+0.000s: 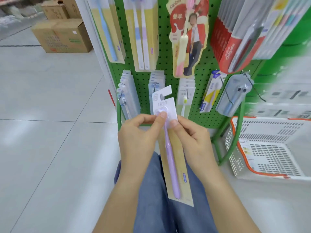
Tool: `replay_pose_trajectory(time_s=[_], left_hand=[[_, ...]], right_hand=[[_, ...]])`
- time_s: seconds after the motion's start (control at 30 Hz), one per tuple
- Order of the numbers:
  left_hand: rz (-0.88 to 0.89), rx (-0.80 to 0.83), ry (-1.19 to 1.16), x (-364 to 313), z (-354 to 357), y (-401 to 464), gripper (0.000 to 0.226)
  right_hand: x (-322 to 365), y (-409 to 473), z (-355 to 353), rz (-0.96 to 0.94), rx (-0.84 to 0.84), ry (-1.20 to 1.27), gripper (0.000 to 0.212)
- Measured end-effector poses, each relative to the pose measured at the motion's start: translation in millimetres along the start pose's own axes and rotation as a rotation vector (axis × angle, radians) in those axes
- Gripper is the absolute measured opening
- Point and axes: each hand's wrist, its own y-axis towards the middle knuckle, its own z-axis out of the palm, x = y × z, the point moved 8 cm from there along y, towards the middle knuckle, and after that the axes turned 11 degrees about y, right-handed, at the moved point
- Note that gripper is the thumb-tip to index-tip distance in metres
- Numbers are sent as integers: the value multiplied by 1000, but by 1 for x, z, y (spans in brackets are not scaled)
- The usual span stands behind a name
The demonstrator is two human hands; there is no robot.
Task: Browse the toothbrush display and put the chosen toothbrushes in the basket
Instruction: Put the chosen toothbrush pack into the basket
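A purple toothbrush in a card-backed blister pack (171, 165) is held upright in front of the green pegboard display (168, 64). My left hand (139, 138) pinches the pack near the brush head from the left. On the pack's right edge, at the same height, my right hand (191, 140) grips it. The white plastic basket with an orange rim (269, 145) sits on the floor to the right, with a packaged item lying inside against its left wall.
Many packaged toothbrushes hang on the pegboard hooks above and beside my hands, including a red multi-pack (235, 39) at upper right. Cardboard boxes (62, 36) stand on the tiled floor at upper left. My knees in blue trousers are below the pack.
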Motion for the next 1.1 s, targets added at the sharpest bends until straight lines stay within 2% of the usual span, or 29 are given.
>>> replay_pose_trajectory(time_s=[0.23, 0.43, 0.6, 0.67, 0.73, 0.83, 0.93, 1.1], left_hand=[[3, 45, 79, 9, 28, -23, 23], [2, 74, 70, 12, 32, -27, 15], [-197, 174, -222, 33, 36, -27, 14], [-227, 205, -211, 42, 36, -30, 16], [-301, 322, -191, 55, 41, -35, 20], [-487, 575, -280, 70, 53, -52, 31], [-472, 729, -295, 69, 57, -61, 21], [-379, 790, -292, 58, 57, -65, 13]], right_hand=[[-19, -25, -23, 77, -82, 88, 26], [-26, -31, -29, 118, -112, 92, 23], [-35, -30, -29, 218, -137, 158, 20], [-43, -29, -32, 310, -177, 256, 23], [-48, -27, -36, 382, -221, 361, 23], [-55, -26, -42, 443, -300, 501, 20], [-60, -26, -46, 471, -337, 536, 19], [-67, -28, -55, 478, -390, 601, 19]])
